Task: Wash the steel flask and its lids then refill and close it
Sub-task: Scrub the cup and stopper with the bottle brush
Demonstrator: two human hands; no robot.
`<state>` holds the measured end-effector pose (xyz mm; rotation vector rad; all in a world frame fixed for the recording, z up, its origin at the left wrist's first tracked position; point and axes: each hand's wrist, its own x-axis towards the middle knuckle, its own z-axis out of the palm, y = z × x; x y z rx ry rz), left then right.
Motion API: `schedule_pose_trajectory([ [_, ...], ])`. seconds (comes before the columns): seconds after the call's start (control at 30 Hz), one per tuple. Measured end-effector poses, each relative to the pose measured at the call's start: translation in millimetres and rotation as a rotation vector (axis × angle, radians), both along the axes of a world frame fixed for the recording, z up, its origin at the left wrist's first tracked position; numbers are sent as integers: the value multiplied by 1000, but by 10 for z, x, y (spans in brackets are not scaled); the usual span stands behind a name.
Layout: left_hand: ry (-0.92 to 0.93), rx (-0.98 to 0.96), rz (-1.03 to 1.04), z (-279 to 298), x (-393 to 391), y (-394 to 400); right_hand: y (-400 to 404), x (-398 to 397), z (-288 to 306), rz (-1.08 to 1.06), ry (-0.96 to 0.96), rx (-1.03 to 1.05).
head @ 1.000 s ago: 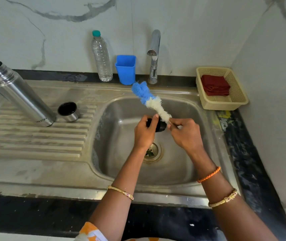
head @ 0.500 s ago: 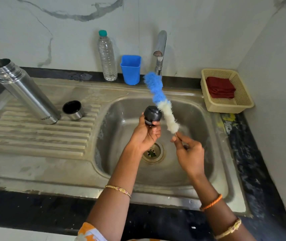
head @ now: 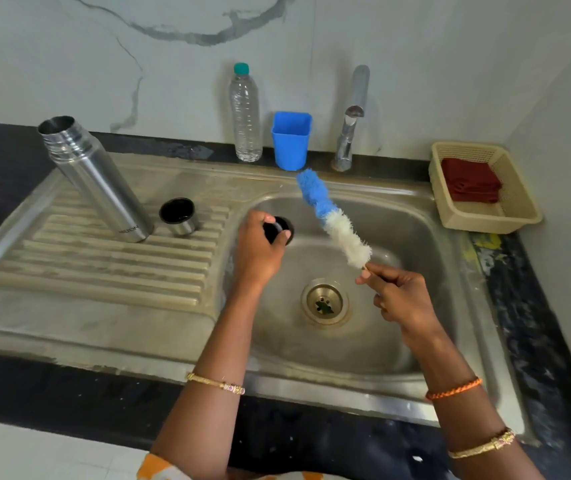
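Left hand (head: pixel 258 244) gripping black inner lid (head: pixel 279 229), now shifted left toward the sink (head: pixel 415 216) edge, apart from the brush (head: pixel 332 220); right hand (head: pixel 398 296) pinching brush handle, lower than before; flask (head: pixel 95 178) and cup lid (head: pixel 178 216) unmoved on drainboard (head: pixel 69 268)

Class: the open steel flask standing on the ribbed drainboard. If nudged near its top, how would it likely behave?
The steel flask is tall and narrow, so it would probably tip. Its round body would likely roll afterwards. The polished surface may be slippery if wet.
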<state>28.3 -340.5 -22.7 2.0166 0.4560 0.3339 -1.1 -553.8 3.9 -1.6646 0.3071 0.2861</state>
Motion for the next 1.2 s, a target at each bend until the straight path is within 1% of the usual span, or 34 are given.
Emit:
schedule_pose_trajectory([
  [0.13, -36, 143, 77, 71, -188, 539, 270, -7, 58, -18, -49, -34],
  [0.23, -40, 192, 204, 132, -349, 881, 505, -36, 76, 5, -28, -5],
  [0.3, -42, 181, 255, 128, -443, 1125, 701, -74, 64, 5, -12, 8],
  [0.4, -89, 209, 221, 51, -536, 1450, 993, -118, 52, -20, 8, 24],
  [0.53, -58, 227, 164, -100, -616, 1758, 1317, -239, 27, -56, 23, 39],
  [0.8, 92, 302, 142, -195, -667, 1952, 1566, -428, 2, -100, 45, 34],
  [1.0, 38, 174, 120, -294, -694, 2003, 1555, -511, -57, -149, 61, 24],
  [1.07, 22, 185, 132, -304, -710, 1988, 1536, -532, -77, -160, 66, 28],
  [1.2, 68, 258, 172, -284, -711, 1931, 1477, -539, -86, -167, 67, 27],
])
